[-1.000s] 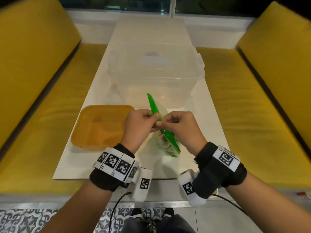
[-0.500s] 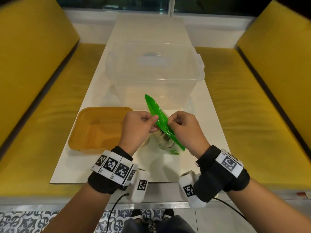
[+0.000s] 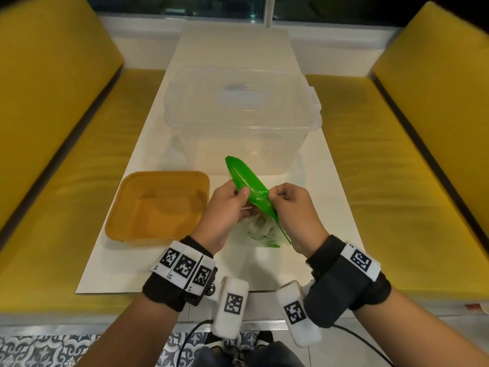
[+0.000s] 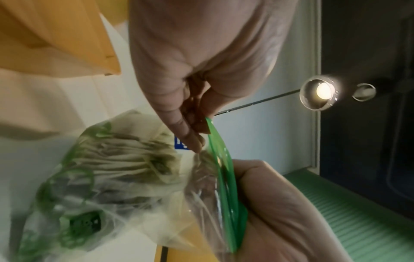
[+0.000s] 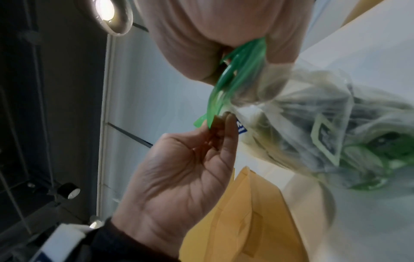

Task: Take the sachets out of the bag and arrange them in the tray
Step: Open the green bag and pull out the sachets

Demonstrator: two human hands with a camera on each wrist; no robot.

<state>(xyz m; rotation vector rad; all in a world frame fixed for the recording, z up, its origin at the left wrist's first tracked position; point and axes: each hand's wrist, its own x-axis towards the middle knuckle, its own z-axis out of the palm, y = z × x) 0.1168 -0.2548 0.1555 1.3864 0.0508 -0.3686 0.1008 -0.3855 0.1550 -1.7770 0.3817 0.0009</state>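
no text on the bag (image 4: 125,177) is legible.

Black wristbands (image 3: 169,290) carry white strips of square black-and-white markers, white camera blocks (image 3: 230,305) and thin cables.

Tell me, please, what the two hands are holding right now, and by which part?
Both hold the bag by its green zip strip: the left hand pinches one lip, the right hand the other. The sachets are inside it.
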